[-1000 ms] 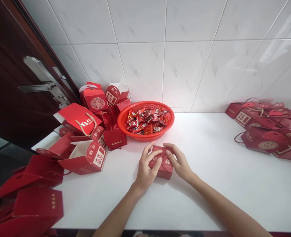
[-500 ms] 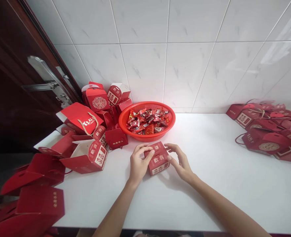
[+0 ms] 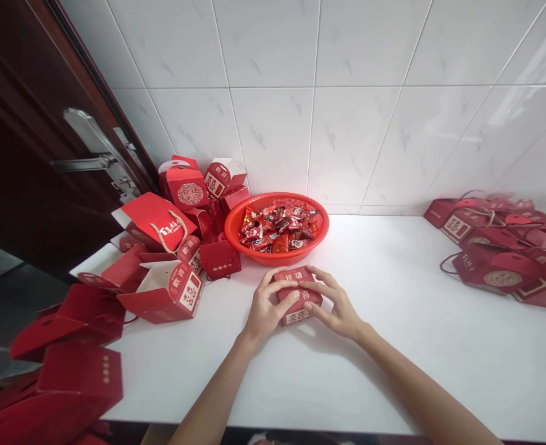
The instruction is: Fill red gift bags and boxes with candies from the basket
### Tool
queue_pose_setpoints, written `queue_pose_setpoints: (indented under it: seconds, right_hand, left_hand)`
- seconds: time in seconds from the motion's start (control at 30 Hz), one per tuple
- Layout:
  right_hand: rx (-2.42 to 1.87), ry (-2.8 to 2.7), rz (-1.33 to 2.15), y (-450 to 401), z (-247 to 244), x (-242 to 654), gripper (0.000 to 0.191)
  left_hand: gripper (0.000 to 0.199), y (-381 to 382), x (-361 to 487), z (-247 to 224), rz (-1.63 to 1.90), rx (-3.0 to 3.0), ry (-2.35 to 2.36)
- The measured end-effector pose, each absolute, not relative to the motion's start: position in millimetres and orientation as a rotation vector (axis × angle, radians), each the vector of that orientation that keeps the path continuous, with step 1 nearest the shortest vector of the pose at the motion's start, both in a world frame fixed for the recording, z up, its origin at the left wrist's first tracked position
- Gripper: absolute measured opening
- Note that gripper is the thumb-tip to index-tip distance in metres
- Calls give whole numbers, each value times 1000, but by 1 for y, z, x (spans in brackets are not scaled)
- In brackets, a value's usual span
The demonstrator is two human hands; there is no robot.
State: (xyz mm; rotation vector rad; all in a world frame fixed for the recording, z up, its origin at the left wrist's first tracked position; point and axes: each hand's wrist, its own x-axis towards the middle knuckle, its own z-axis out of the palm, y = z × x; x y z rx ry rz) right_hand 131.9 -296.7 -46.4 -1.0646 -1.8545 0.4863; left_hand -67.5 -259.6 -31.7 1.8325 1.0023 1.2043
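Observation:
A small red gift box (image 3: 298, 317) with gold characters on top and a pale label on its front sits on the white table in front of me. My left hand (image 3: 264, 309) is around its left side, with thumb and fingers on the top. From the right, my right hand (image 3: 339, 310) holds the box, its fingers lying over the top panel and its thumb near the front edge. Both hands partly cover the top flaps. Just behind the box stands a red plastic basket (image 3: 236, 243) full of wrapped candies (image 3: 280, 228).
Several open red gift boxes (image 3: 162, 290) crowd the table's left side, with a rope-handled one (image 3: 162, 222) among them. A pile of red boxes (image 3: 499, 259) lies at the far right. A tiled wall (image 3: 273, 136) rises behind; a dark door (image 3: 18, 123) with a metal handle is at left.
My right hand has moved left onto the box, its fingers now over the top. My left fingers have shifted further across the top. The camera view has shifted slightly.

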Motion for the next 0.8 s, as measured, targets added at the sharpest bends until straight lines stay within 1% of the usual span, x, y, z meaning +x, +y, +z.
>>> queue_pose_setpoints:
  seconds: [0.13,0.2,0.23,0.33,0.37,0.53,0.67,0.8]
  right_hand:
    - [-1076,-1829,502,-296,-39,141,47]
    - [-1069,-1819,516,-296,-37,145,52]
    - [-1056,-1827,520,-296,-36,146,55]
    - [-1012,-1881,513,-294,-37,149,60]
    - [-1007,-1894,510,-294,-38,149,59]
    - [-1040,-1890,503,-293,-40,150,55]
    - [-1041,-1885,409,-296,-37,148,54]
    - [-1051,-1857,215,-300,-37,139,49]
  left_hand:
    - [22,-258,-70,-32,1149,1801,1013]
    - [27,-258,-71,-32,1091,1849,968]
    - [33,-259,-72,-32,1051,1891,925]
    - [64,-263,-70,-32,935,2023,815]
    - [68,-265,-68,-33,926,2047,818]
    - [54,-270,-60,-36,997,2088,868]
    - [53,-271,-60,-40,1091,2164,816]
    - [54,-271,-58,-43,1194,2182,823]
